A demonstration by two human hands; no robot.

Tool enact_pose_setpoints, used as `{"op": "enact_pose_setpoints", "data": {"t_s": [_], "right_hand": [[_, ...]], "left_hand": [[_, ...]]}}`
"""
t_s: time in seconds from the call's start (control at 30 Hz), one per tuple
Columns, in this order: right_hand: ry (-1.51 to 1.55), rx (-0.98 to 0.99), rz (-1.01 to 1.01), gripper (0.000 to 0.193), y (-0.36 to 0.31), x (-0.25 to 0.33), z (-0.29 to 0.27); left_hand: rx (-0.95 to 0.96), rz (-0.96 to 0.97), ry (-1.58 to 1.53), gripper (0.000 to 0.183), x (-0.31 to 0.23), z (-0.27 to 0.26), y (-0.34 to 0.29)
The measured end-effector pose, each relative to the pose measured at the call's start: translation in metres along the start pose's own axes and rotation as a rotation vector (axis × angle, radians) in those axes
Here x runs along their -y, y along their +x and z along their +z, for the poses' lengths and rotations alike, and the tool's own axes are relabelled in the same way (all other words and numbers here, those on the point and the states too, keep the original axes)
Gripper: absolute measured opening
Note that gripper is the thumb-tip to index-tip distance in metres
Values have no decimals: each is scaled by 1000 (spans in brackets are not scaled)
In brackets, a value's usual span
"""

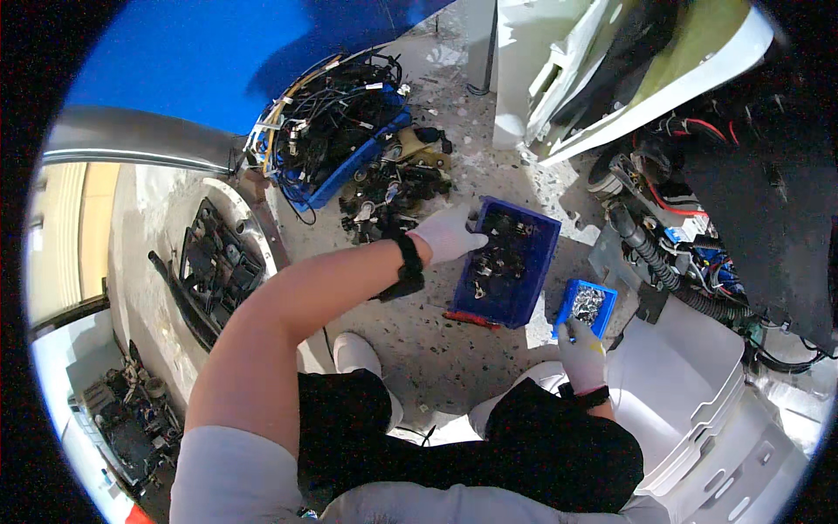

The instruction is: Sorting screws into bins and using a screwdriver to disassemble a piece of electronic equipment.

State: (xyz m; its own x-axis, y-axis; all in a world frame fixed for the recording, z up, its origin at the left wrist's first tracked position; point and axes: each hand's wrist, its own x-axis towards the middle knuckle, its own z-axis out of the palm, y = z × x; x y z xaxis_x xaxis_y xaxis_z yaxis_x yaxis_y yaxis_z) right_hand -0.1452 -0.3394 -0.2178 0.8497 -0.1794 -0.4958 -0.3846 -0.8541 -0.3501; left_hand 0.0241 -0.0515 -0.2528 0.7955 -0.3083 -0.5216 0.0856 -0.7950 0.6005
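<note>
My left hand (pixel 449 234), in a white glove, is closed on the left rim of a dark blue plastic bin (pixel 508 309), close to its far corner. Small dark parts (pixel 499 260) and a few shiny pieces lie inside that bin. Further right, my gloved right hand (pixel 583 358) grips the near edge of a small bright blue bin (pixel 606 327), its thumb over the rim. Many small silvery metal pieces (pixel 587 303) fill the small bin. Some fingertips of both hands are hidden.
A blue crate (pixel 336 185) heaped with tangled cables (pixel 327 122) stands at the far left, beside a pile of dark parts (pixel 397 188). A red object (pixel 471 320) lies at the dark bin's near edge. White stacked containers (pixel 681 375) and dark machinery with hoses (pixel 650 253) flank the right.
</note>
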Motion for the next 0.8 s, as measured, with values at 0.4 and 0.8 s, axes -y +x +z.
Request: {"op": "enact_pose_setpoints", "data": {"t_s": [0.4, 0.8], "right_hand": [[122, 406, -122, 49, 58, 56, 17], [281, 513, -342, 61, 75, 161, 54]], "left_hand": [[431, -236, 88, 44, 95, -61, -177], [201, -450, -353, 37, 116, -44, -182]]}}
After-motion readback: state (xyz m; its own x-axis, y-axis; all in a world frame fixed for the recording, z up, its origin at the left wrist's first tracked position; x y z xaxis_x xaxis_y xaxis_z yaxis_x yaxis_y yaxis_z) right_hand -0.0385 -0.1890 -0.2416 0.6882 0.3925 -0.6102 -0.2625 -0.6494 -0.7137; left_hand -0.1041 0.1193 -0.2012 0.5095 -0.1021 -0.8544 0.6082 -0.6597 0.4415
